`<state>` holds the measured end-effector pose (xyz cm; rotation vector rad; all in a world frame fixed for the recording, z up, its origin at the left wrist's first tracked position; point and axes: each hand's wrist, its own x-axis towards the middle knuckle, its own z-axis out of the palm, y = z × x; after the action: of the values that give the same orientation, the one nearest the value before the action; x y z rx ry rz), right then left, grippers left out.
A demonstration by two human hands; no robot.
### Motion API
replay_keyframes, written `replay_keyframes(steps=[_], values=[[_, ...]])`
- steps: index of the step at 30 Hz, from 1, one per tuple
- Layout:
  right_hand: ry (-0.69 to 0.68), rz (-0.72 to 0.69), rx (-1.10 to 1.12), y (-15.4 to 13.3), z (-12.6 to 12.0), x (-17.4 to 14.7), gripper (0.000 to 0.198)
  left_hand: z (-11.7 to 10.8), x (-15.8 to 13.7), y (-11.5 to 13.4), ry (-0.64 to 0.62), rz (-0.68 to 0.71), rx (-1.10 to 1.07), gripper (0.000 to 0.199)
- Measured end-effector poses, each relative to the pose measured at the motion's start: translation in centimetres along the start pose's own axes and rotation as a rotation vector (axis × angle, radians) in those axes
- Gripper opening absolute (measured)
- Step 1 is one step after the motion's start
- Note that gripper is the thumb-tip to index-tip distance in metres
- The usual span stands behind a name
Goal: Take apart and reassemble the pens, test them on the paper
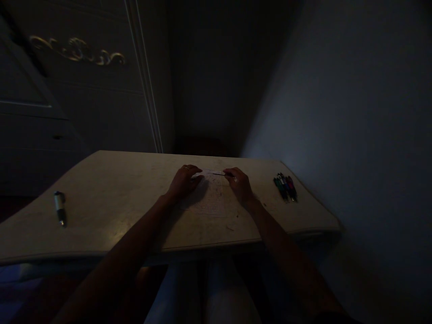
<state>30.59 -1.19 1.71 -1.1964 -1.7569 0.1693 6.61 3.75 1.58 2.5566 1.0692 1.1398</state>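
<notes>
Over a sheet of paper with faint marks (212, 202), both hands work close together. Between thumb and fingers, my right hand (239, 182) pinches a thin dark stick, much like a pen refill (218, 174), its tip pointing left. My left hand (186, 181), with a ring on one finger, is curled at the paper's upper left. A small pale piece (196, 176) shows between its thumb and fingers; the dim light hides what it is. The two hands are apart, and the dark stick lies in the gap between them.
Several pens (285, 187) lie in a bunch on the right of the pale table (135, 180). One white and dark pen (60, 208) lies far left. Small dark bits (230, 228) dot the near surface. A wall (354, 112) borders the right; a cabinet (101, 99) stands behind left.
</notes>
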Motion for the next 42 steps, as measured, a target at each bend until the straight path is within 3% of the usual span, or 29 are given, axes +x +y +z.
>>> replay_keyframes(steps=[10, 18, 24, 29, 36, 42], values=[[0.088, 0.094, -0.007, 1.3, 0.2, 0.3, 0.026, 1.1, -0.2, 0.0, -0.043, 0.057, 0.176, 0.026], [0.119, 0.203, 0.089, 2.0, 0.2, 0.4, 0.022, 1.8, 2.3, 2.4, -0.226, -0.015, 0.271, 0.029], [0.180, 0.307, 0.139, 2.6, 0.0, 0.4, 0.021, 3.1, 3.4, 2.7, -0.334, 0.011, 0.312, 0.022], [0.188, 0.308, 0.133, 2.5, -0.2, 0.5, 0.019, 3.5, 3.2, 1.6, -0.244, -0.002, 0.163, 0.019], [0.174, 0.253, 0.146, 2.5, -0.4, 0.5, 0.019, 2.4, 2.5, 0.3, 0.060, -0.198, -0.232, 0.009], [0.146, 0.214, 0.144, 2.3, -0.5, 0.4, 0.020, 2.3, 2.5, 0.4, 0.084, -0.292, -0.350, 0.008]])
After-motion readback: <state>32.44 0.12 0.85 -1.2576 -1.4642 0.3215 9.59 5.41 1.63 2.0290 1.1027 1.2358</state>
